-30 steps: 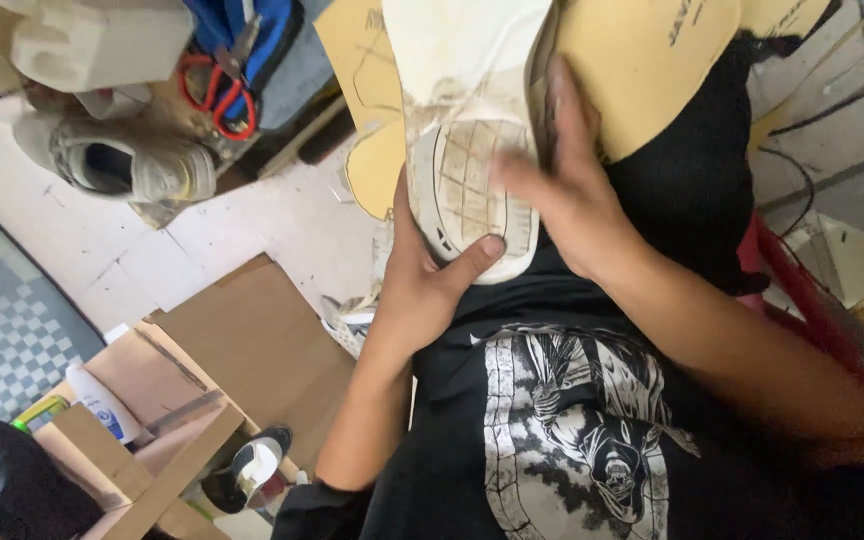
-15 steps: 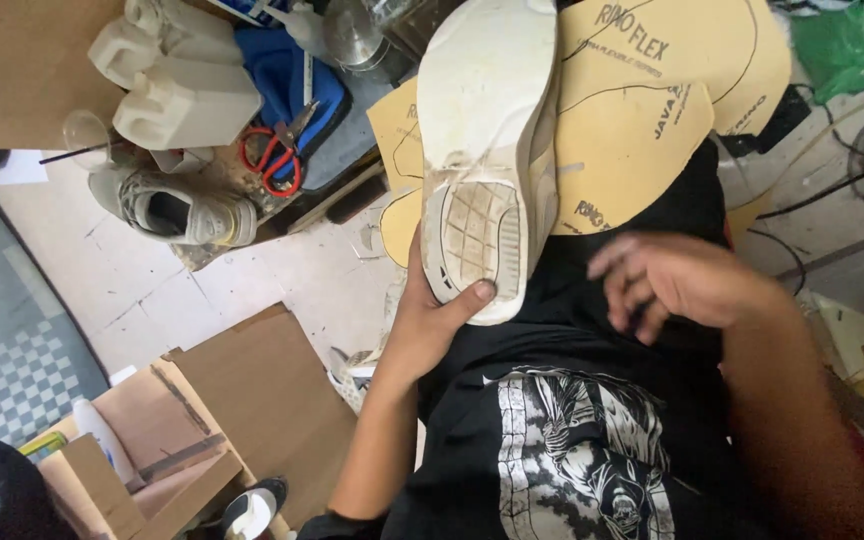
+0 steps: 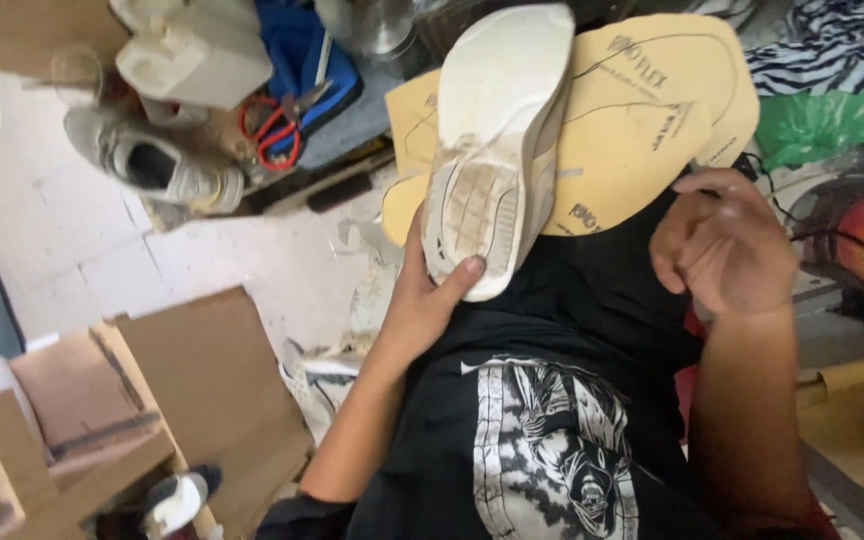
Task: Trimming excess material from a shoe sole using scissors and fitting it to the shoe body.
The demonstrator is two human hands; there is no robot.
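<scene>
Shoe (image 3: 497, 150) white, sole up, tread worn grey at the near end. It lies on my lap over tan insole sheets (image 3: 652, 110); long axis runs away from me. My left hand (image 3: 427, 300) grips its near end, thumb on the sole. My right hand (image 3: 727, 245) hovers beside it, fingers loosely curled, apparently empty. Upper hidden.

Under me is a pale tiled floor (image 3: 72, 250), a bit dirty. On my left lie brown cardboard pieces (image 3: 202, 380). Further off I see a worn grey shoe (image 3: 152, 165), red scissors (image 3: 270, 130) and a white plastic jug (image 3: 197, 55). A green plastic bag (image 3: 817, 125) sits on my right. The light is soft.
</scene>
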